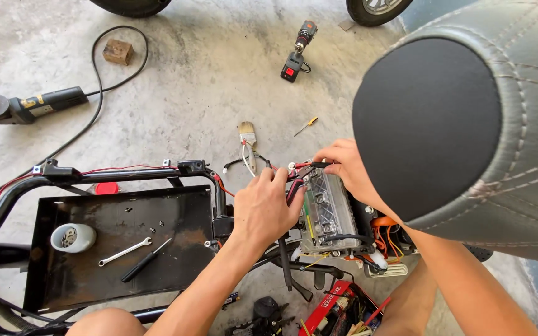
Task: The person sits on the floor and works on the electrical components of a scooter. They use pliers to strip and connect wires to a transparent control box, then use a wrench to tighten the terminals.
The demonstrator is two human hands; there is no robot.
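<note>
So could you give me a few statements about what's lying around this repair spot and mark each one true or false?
1. Both hands, left hand and right hand, are at the silver controller box. True.
2. A wrench lies on the black metal tray. True.
3. The angle grinder sits on the tray. False: it lies on the concrete floor.
4. The cordless drill is in the right hand. False: it lies on the floor, untouched.
5. A paintbrush lies on the floor beyond the hands. True.
</note>
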